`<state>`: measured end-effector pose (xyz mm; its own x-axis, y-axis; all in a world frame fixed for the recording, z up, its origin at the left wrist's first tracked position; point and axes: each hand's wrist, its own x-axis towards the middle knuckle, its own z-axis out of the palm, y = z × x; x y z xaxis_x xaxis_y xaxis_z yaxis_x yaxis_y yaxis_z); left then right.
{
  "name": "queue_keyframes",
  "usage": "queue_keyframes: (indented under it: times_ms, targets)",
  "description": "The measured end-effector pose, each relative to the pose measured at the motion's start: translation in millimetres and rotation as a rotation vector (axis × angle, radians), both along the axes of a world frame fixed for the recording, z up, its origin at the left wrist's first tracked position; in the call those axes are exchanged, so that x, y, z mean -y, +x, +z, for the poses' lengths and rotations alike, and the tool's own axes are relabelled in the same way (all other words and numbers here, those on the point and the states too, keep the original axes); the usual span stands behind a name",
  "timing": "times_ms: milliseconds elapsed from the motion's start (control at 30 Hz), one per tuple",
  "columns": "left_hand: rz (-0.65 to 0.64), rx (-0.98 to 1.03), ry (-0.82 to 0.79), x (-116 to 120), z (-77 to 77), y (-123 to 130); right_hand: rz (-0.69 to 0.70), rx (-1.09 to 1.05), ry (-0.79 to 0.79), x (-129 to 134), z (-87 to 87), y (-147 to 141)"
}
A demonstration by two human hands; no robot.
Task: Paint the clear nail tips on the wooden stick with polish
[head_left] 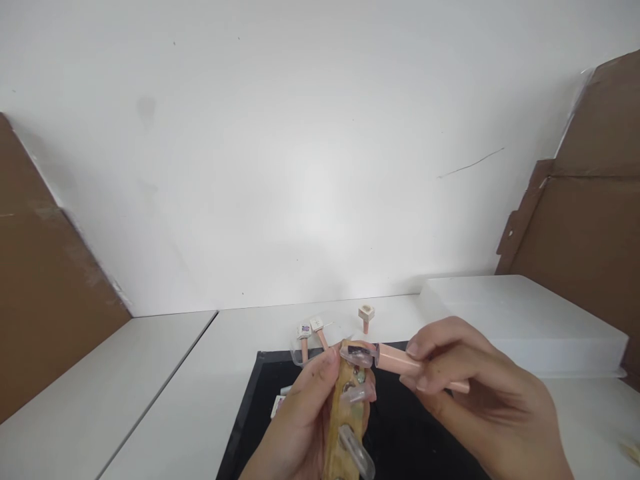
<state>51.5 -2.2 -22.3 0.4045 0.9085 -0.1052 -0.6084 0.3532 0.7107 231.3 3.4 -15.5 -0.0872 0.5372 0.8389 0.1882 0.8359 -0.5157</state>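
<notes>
My left hand [305, 413] is wrapped round a yellowish wooden strip [335, 450] that stands nearly upright in view. Several clear, rounded pieces stick out from the strip, one [357, 453] near its lower part and another near its top. In my right hand [480, 393], fingertips pinch a pink stick [395, 359], which points left. Its tip end meets or overlaps the clear piece [357, 353] at the top of the strip; whether they touch is too small to tell.
A black mat [410, 433] lies beneath both hands. Behind it are pink-stemmed pieces with white square tops [367, 312] [304, 330]. A white block [520, 320] sits at the right, between brown cardboard panels [590, 193] [50, 280] and a white wall.
</notes>
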Motion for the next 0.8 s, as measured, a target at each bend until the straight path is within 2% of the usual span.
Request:
queue_keyframes:
  times_ms: [233, 467, 600, 800]
  targets:
    - [-0.120, 0.031, -0.008, -1, 8.5, 2, -0.011, 0.115, 0.150, -4, 0.8, 2]
    - [-0.220, 0.105, -0.024, -4, 6.1, 0, -0.063, 0.092, 0.307, -2, 4.9, -2]
    - [-0.161, 0.053, -0.027, 4, 6.7, -6, -0.164, 0.044, 0.223, 6, -4.5, -4]
    - [0.054, -0.055, 0.117, 10, 2.7, -11, -0.175, -0.153, 0.020, 16, -6.8, -5]
